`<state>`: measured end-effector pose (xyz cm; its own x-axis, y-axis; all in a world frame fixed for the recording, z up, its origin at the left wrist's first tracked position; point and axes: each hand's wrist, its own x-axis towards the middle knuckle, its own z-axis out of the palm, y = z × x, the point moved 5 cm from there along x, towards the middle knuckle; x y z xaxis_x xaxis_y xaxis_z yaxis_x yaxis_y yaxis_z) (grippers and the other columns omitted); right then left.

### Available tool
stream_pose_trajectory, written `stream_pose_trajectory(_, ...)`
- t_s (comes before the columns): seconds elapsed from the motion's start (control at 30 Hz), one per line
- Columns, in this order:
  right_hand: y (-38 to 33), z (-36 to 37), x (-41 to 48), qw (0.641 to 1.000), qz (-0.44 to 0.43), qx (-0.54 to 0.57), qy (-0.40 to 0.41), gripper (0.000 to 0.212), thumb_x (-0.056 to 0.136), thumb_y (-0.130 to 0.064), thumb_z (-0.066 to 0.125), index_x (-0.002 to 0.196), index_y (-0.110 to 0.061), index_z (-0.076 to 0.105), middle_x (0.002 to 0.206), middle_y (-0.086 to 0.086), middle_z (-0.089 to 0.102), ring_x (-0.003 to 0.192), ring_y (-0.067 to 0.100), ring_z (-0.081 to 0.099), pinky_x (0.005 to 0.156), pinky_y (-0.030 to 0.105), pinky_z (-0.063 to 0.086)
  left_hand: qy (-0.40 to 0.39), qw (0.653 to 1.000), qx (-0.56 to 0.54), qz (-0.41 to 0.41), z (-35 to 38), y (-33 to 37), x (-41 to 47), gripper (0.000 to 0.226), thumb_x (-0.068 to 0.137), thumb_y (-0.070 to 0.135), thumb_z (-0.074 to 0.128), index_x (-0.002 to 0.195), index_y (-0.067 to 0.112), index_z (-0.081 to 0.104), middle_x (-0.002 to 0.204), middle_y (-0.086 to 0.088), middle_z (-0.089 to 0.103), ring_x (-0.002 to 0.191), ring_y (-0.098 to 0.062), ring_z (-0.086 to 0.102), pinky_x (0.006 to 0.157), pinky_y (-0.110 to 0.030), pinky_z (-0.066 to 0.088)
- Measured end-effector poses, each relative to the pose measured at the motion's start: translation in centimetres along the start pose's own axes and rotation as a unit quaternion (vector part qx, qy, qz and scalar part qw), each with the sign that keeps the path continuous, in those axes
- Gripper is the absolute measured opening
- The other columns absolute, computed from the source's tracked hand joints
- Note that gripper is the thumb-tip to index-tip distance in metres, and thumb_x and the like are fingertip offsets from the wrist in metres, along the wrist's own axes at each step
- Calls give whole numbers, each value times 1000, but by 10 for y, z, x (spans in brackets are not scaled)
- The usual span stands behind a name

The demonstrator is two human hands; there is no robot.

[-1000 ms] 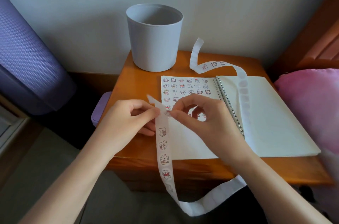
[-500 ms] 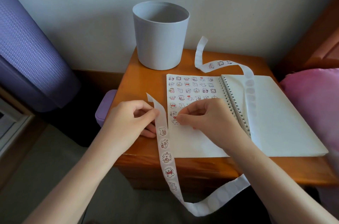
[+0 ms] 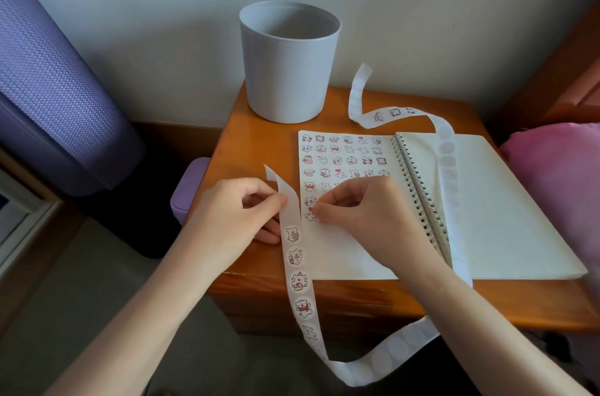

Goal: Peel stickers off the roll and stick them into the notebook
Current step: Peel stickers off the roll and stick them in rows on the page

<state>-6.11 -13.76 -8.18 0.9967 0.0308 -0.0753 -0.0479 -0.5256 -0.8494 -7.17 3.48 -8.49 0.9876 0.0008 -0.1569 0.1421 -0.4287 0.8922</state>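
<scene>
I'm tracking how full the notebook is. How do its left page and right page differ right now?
The left page carries rows of small stickers across its upper part; the right page has none stuck on it. The right hand holds a sticker against the left page, while only the sticker strip drapes over the right page. Both are off-white, lie flat and meet at the spiral binding.

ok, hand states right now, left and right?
Left hand: pinching the sticker strip.
Right hand: pinching a sticker down onto the notebook page.
</scene>
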Motion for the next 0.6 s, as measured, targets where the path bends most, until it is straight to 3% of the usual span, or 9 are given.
stream_pose_trajectory(0.27,-1,2,-1,1000,-5,-19,2,11,74,-23,76,65,-22,71,60,-7,67,53,0,55,51,19,38,2,1000,7,7,0,-1,0,9,89,25,60,87,20,68,79,3,73,65,-11,71,67,-28,60)
stream_pose_trajectory(0.47,-1,4,-1,999,-14,-32,8,11,73,-23,75,64,-22,69,57,-11,62,55,2,54,59,30,48,3,1000,11,10,0,1,-1,8,89,25,60,85,22,66,77,5,72,63,-8,70,61,-21,59)
stream_pose_trajectory(0.6,-1,4,-2,998,-27,-50,6,11,74,-23,75,70,-25,66,60,-12,59,55,1,50,59,26,43,2,1000,10,7,0,1,-1,9,89,26,60,87,21,67,78,5,72,64,-8,71,63,-23,59)
